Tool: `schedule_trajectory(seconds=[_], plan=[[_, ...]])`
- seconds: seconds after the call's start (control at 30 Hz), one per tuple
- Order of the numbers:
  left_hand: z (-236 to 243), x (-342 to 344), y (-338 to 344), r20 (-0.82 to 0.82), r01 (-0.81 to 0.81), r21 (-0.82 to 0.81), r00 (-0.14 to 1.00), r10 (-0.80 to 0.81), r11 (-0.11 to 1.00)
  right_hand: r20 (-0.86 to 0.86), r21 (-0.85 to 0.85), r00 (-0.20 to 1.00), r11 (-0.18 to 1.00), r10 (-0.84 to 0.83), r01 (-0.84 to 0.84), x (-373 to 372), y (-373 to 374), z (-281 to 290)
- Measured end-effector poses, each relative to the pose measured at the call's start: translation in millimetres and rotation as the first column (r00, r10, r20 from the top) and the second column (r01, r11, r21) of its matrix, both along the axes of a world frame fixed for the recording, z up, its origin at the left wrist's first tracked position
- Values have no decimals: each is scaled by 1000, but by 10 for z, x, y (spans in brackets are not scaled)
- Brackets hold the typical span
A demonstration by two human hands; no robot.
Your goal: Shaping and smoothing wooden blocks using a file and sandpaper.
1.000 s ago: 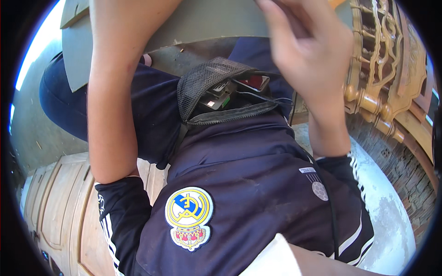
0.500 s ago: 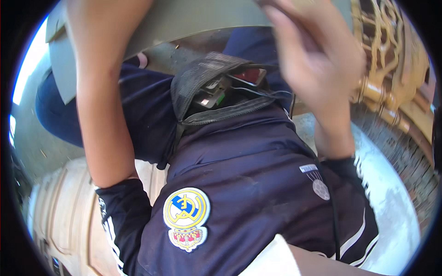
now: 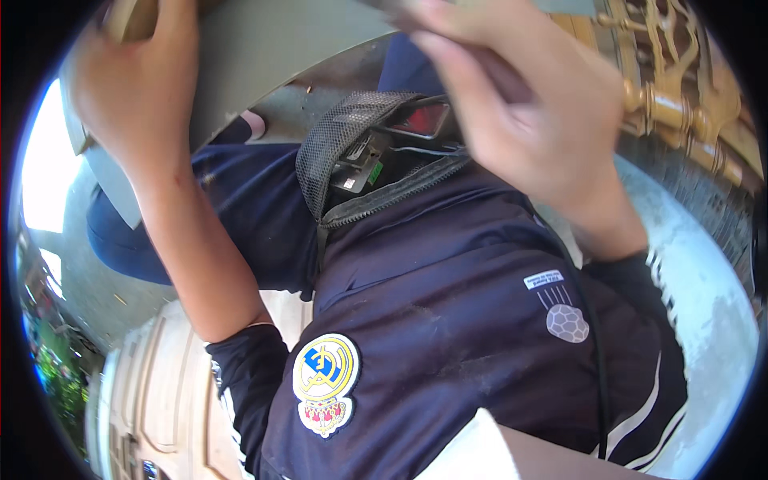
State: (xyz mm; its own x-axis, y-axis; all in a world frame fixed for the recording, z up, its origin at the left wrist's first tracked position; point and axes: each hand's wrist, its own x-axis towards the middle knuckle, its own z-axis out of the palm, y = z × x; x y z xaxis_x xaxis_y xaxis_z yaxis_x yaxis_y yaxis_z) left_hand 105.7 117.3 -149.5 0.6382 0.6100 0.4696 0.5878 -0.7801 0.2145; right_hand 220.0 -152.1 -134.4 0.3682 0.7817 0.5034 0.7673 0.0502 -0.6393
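Observation:
At the upper left my left hand [image 3: 132,92] is closed around a brown wooden piece [image 3: 132,20], over a smooth grey-green board [image 3: 272,48]. The upper part of these fingers is cut off by the picture's edge. My right hand [image 3: 552,112], at the upper right, is curled around a dark, thin object [image 3: 388,8] blurred by motion; its kind cannot be made out. The board curves across the top of the view, above my lap, and a pointed corner of it hangs down beside my left wrist.
An open black mesh waist bag [image 3: 336,152] with electronic devices and a cable sits on my lap. Carved, varnished wooden furniture [image 3: 672,104] stands at right. A pale panelled wooden piece [image 3: 176,392] lies at lower left, a whitish curved surface [image 3: 704,296] at right.
My left hand has moved left and down, and the wooden piece in it now shows. The right hand has shifted slightly left and down. The view has turned a little.

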Motion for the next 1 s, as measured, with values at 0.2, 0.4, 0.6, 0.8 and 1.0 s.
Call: schedule_trajectory(seconds=[0.2, 0.4, 0.6, 0.8, 1.0], plan=[[22, -50, -255, 315, 121, -90, 945, -87, 989, 151, 69, 988, 996, 40, -51, 112, 712, -61], [56, -23, -293, 320, 75, -115, 947, -35, 991, 77, 284, 986, 944, 150, -166, 253, 353, -218], [54, -1, -229, 232, 139, -38, 964, -126, 990, 68, 100, 998, 995, -15, 8, 153, -3, -88], [-47, 1, -219, 363, 183, -80, 921, -142, 980, -8, -41, 1000, 999, 18, -18, 113, 612, -32], [17, -53, -104, 173, 50, 0, 984, -49, 999, 133, -10, 990, 999, -36, 38, 138, -76, 50]])
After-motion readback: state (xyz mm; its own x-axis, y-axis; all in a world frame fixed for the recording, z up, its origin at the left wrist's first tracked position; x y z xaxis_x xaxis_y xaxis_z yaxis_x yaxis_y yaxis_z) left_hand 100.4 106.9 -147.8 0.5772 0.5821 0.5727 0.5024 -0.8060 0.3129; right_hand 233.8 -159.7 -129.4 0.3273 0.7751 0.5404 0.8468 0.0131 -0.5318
